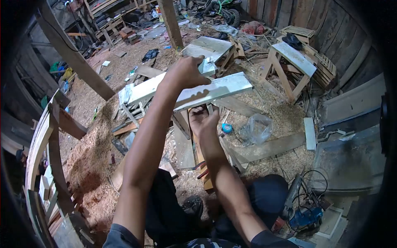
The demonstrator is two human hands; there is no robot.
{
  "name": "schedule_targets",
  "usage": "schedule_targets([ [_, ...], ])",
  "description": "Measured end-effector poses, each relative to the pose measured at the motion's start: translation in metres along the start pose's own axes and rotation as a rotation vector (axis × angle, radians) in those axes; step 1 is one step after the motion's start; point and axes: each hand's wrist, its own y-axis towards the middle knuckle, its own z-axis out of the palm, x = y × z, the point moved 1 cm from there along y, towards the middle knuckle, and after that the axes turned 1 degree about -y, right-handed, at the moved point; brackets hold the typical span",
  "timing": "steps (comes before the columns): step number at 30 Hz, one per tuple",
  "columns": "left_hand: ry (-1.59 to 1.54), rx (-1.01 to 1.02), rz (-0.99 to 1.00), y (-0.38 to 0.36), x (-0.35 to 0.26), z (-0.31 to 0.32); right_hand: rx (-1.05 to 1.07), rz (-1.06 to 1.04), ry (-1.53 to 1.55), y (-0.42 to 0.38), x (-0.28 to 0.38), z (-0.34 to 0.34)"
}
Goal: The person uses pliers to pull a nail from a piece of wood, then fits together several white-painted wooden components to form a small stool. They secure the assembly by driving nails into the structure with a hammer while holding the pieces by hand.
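A pale, whitish board lies nearly level in front of me, over other boards and a wooden stand. Above its left part, my left hand reaches across with thumb and fingers apart, and its shadow falls on the board. Beneath the board's near edge is my right hand, palm up with curled fingers; a small piece of something shows by its fingertips, too small to name. Behind the first board runs a second whitish board, partly hidden by my left forearm.
A blue tape measure and a clear plastic bag lie on the shavings. A small wooden table stands at the right. A blue power tool with cords is at lower right. Wooden posts rise behind.
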Motion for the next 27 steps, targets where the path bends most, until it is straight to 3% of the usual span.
schedule_targets([
  [4, 0.071, 0.086, -0.028, -0.001, 0.011, 0.029, 0.055, 0.056, 0.064, 0.01, 0.002, -0.04],
  [6, 0.154, 0.058, 0.002, -0.011, 0.019, 0.055, 0.039, 0.221, 0.06, 0.017, 0.003, -0.074],
  [8, 0.126, 0.05, -0.055, -0.019, 0.02, 0.059, 0.247, 0.293, 0.086, 0.013, -0.004, -0.092],
  [11, 0.131, 0.057, -0.081, -0.027, 0.011, 0.052, 0.098, 0.109, 0.075, 0.007, -0.015, -0.092],
  [15, 0.108, 0.022, 0.01, -0.016, 0.013, 0.063, -0.145, 0.104, 0.008, -0.011, -0.001, -0.088],
  [18, 0.116, 0.037, 0.047, -0.013, 0.008, 0.07, -0.066, 0.205, -0.229, -0.023, 0.028, -0.115],
  [19, 0.127, 0.031, 0.062, -0.014, 0.006, 0.07, -0.142, 0.127, -0.559, -0.034, 0.045, -0.114],
  [20, 0.138, 0.023, 0.076, -0.014, 0.004, 0.069, -0.233, -0.269, -0.858, -0.034, 0.051, -0.11],
  [21, 0.099, 0.065, 0.038, -0.014, 0.003, 0.066, -0.47, -0.635, -1.202, -0.036, 0.056, -0.105],
  [23, 0.087, 0.017, 0.055, -0.012, 0.006, 0.068, -0.252, -1.398, -1.885, -0.033, 0.056, -0.086],
  [25, 0.06, -0.042, 0.067, -0.012, 0.015, 0.074, -0.076, -1.38, -2.005, -0.013, 0.06, -0.079],
  [27, -0.009, -0.01, 0.053, -0.008, 0.035, 0.089, -0.249, -0.832, -2.126, -0.004, 0.077, -0.07],
])
